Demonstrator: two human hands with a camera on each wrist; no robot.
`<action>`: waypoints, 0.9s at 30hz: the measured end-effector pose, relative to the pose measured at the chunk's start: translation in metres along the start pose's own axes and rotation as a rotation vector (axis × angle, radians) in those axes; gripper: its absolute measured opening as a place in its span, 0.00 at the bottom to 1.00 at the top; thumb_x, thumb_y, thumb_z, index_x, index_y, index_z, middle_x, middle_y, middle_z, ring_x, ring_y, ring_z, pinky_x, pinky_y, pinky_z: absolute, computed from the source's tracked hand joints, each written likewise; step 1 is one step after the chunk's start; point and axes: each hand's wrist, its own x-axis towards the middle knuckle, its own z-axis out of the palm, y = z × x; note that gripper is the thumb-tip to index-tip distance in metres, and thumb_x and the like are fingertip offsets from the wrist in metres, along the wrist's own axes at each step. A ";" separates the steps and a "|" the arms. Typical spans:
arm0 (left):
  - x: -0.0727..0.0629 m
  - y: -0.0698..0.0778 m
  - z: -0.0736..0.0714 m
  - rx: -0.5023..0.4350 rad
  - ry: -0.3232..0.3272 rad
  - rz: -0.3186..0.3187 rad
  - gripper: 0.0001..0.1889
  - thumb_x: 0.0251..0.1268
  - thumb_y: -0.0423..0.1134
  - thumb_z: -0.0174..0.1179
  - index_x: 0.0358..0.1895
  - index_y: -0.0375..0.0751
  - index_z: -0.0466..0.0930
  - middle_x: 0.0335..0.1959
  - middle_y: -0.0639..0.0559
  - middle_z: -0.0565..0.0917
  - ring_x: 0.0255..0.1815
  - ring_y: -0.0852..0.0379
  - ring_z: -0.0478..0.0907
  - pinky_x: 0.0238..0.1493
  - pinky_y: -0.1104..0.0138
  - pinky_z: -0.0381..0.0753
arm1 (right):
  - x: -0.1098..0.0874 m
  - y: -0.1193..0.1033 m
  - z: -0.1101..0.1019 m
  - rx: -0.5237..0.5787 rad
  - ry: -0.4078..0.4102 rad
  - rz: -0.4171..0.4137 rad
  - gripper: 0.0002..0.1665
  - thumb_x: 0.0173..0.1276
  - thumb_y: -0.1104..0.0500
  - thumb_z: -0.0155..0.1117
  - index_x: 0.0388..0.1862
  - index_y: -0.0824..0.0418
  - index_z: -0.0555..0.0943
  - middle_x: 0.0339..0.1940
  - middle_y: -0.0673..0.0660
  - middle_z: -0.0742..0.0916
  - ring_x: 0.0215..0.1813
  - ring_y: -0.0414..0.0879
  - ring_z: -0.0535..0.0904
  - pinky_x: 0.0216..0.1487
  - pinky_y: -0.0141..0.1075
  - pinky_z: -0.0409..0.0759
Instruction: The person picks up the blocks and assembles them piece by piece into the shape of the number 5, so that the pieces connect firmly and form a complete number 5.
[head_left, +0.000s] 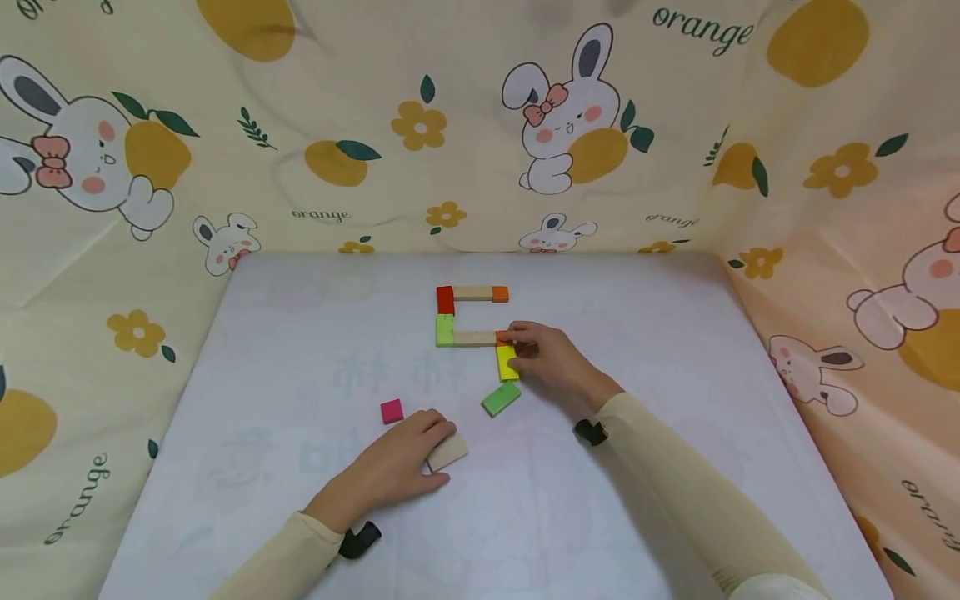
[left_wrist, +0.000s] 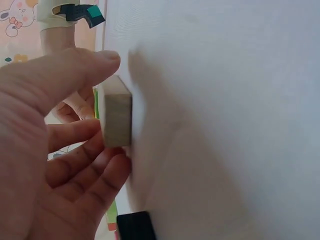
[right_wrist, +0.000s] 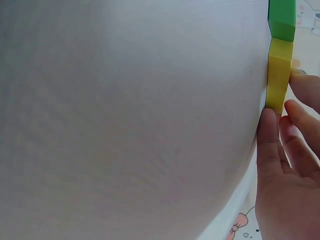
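In the head view, my right hand pinches a yellow block, its index finger near the orange block at the top end. The right wrist view shows the thumb and fingertips against the yellow block. A green block lies at an angle just below it. My left hand rests over a plain wooden block, fingers touching it and thumb standing apart. The wooden block's end face shows in the left wrist view. A pink block lies beside the left hand.
Farther back, a red block, a light green block, two wooden blocks, one of them the upper wooden block, and an orange cube form an angular line on the white table. Printed cloth walls the table's back and sides.
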 end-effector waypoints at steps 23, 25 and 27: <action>0.001 0.002 0.004 0.006 0.057 -0.007 0.25 0.69 0.40 0.76 0.65 0.39 0.82 0.58 0.49 0.81 0.55 0.54 0.78 0.58 0.60 0.85 | 0.001 0.001 0.001 0.000 -0.009 0.027 0.33 0.73 0.61 0.78 0.76 0.49 0.82 0.75 0.54 0.79 0.61 0.49 0.81 0.66 0.44 0.82; 0.001 0.002 0.003 0.004 0.057 -0.009 0.25 0.69 0.39 0.76 0.66 0.39 0.82 0.58 0.49 0.81 0.55 0.53 0.78 0.59 0.60 0.85 | 0.001 0.001 0.001 0.000 -0.009 0.023 0.33 0.73 0.61 0.78 0.75 0.50 0.83 0.75 0.54 0.79 0.61 0.49 0.81 0.66 0.45 0.82; 0.002 0.002 0.001 0.003 0.058 -0.009 0.25 0.69 0.39 0.76 0.66 0.39 0.81 0.59 0.49 0.81 0.56 0.53 0.77 0.60 0.59 0.85 | 0.001 0.001 0.000 0.002 -0.010 0.020 0.33 0.73 0.61 0.78 0.76 0.49 0.83 0.76 0.54 0.79 0.61 0.49 0.81 0.66 0.45 0.82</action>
